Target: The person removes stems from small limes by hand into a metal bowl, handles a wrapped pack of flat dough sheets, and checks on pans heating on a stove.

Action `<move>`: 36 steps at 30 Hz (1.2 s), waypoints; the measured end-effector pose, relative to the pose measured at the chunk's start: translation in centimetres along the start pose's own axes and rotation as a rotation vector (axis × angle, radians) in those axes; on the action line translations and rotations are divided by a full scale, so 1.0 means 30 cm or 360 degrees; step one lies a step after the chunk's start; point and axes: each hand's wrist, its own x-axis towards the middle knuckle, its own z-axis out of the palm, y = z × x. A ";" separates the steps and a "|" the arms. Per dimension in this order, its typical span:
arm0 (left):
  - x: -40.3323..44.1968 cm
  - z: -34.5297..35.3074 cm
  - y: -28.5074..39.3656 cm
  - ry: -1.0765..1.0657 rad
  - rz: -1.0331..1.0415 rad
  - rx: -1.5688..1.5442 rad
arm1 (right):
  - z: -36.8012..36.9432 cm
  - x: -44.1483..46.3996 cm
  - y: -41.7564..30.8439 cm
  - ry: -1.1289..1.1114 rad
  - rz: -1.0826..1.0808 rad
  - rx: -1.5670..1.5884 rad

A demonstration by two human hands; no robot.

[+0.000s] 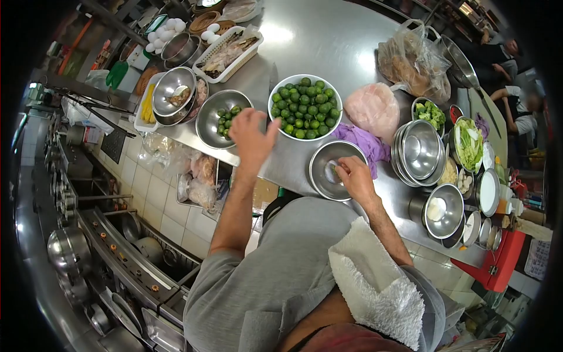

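Note:
My left hand (253,138) hovers at the right rim of a steel bowl (206,136) that holds several small green limes (224,124). Its thumb and fingers are apart, and I see nothing in them. Over another steel bowl (319,179), close to my body, my right hand (355,178) is closed in a pinch. A small greenish bit shows at those fingertips, too small to name. Between and beyond my hands stands a white bowl (273,116) heaped with whole green limes (306,105).
A purple cloth (358,141) and a bag of pale meat (373,110) lie right of the limes. Stacked steel bowls (419,149) stand farther right. At the back left is a white basket (246,58). The steel counter's (275,167) front edge runs before me.

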 end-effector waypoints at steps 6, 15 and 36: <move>-0.029 0.097 0.075 -0.0303 -0.0126 0.0187 | -0.013 -0.007 -0.003 0.0024 -0.0037 0.0056; -0.069 -0.016 0.280 -0.0904 -0.0238 -0.0895 | -0.060 0.037 -0.146 0.0142 -0.0069 0.0469; -0.244 0.019 0.296 -0.0990 0.0310 -0.1160 | 0.011 -0.044 -0.031 0.0010 0.0052 0.0623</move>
